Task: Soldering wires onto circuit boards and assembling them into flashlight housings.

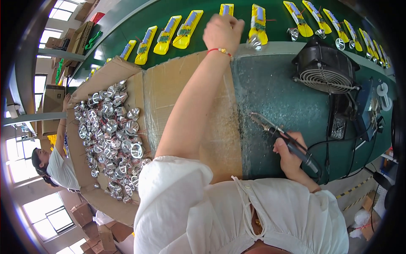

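Observation:
My left hand (223,31) reaches far forward to the edge of the green conveyor belt (127,29), its fingers curled. A small silver reflector cup (255,42) lies right beside the fingertips; whether they grip it is hidden behind the back of the hand. A red string bracelet sits on that wrist. My right hand (289,154) grips a black soldering iron (281,135) by the handle, its metal tip pointing up-left over the green work mat (275,89). Several yellow flashlight bodies (187,28) lie in a row on the belt.
An open cardboard box (105,74) at my left holds several silver reflector cups (112,135). A black fan (325,70) and a soldering station with cables stand at the right. Another person (61,167) works at the far left. Cartons are stacked on the floor.

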Motion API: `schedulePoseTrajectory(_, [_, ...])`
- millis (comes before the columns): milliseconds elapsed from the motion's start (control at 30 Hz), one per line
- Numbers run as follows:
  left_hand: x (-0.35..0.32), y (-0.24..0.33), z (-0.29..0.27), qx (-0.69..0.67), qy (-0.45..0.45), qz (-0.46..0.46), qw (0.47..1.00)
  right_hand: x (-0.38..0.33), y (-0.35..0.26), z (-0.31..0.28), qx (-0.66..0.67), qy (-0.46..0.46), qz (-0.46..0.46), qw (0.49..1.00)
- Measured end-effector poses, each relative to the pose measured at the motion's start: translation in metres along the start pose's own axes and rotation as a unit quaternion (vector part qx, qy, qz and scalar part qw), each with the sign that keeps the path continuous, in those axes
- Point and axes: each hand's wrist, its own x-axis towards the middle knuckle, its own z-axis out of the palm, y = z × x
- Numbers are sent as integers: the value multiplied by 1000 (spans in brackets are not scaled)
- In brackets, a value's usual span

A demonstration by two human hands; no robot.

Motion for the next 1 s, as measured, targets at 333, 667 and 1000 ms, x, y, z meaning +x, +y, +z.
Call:
schedulePoseTrajectory(333, [-9, -61, -20, 167, -183, -35, 968, -2, 11, -3, -3, 8, 14, 1000])
schedulePoseTrajectory(667, [-197, -27, -185, -8, -33, -172, 984, 6, 12, -2, -10, -1, -40, 999])
schedulePoseTrajectory(1000, [-145, -144, -276, 399, 7, -147, 905, 5, 13, -1, -13, 22, -44, 999])
